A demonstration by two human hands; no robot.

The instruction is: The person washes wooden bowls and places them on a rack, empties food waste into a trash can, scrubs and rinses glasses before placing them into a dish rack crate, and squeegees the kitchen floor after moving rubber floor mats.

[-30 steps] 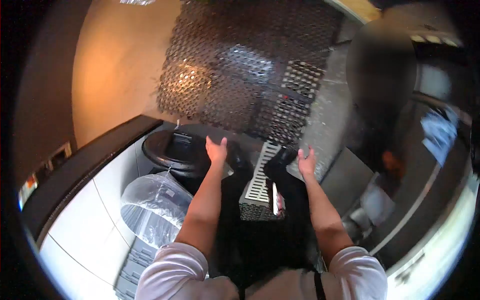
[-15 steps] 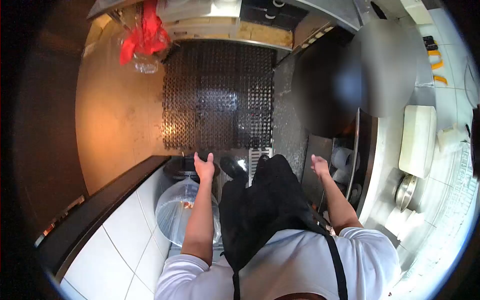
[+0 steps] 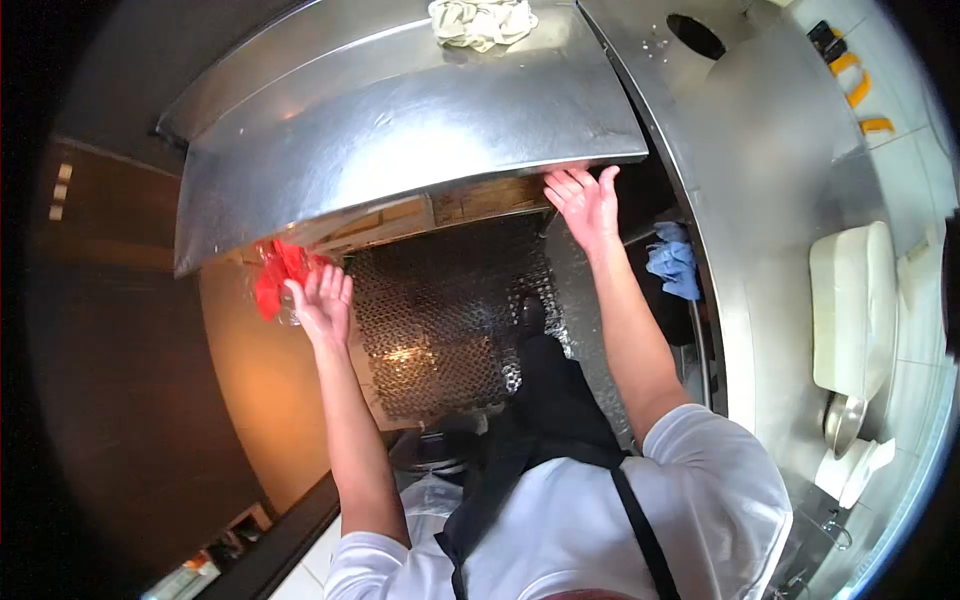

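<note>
My left hand (image 3: 326,303) is raised with its fingers spread, holding nothing, beside a red plastic bag (image 3: 270,283) that hangs below the left end of a stainless steel table (image 3: 280,160). The fingers overlap the bag in view; whether they touch it I cannot tell. Further right, my right hand (image 3: 588,208) is open, palm showing, at the front edge of the same table near its right corner. Its fingertips are at or just under the edge, and contact is unclear. A whitish bundled cloth (image 3: 484,22) lies at the back of the tabletop.
A steel counter (image 3: 745,250) runs along the right, with a long white container (image 3: 850,310), a metal bowl (image 3: 845,422) and a round hole (image 3: 695,36). A blue cloth (image 3: 673,262) hangs on a rail. Black perforated matting (image 3: 455,310) covers the floor.
I have moved forward to the steel table. Both hands have risen and reached out, the left to beside the red bag, the right to the table edge. The blurred shape at right is gone.
</note>
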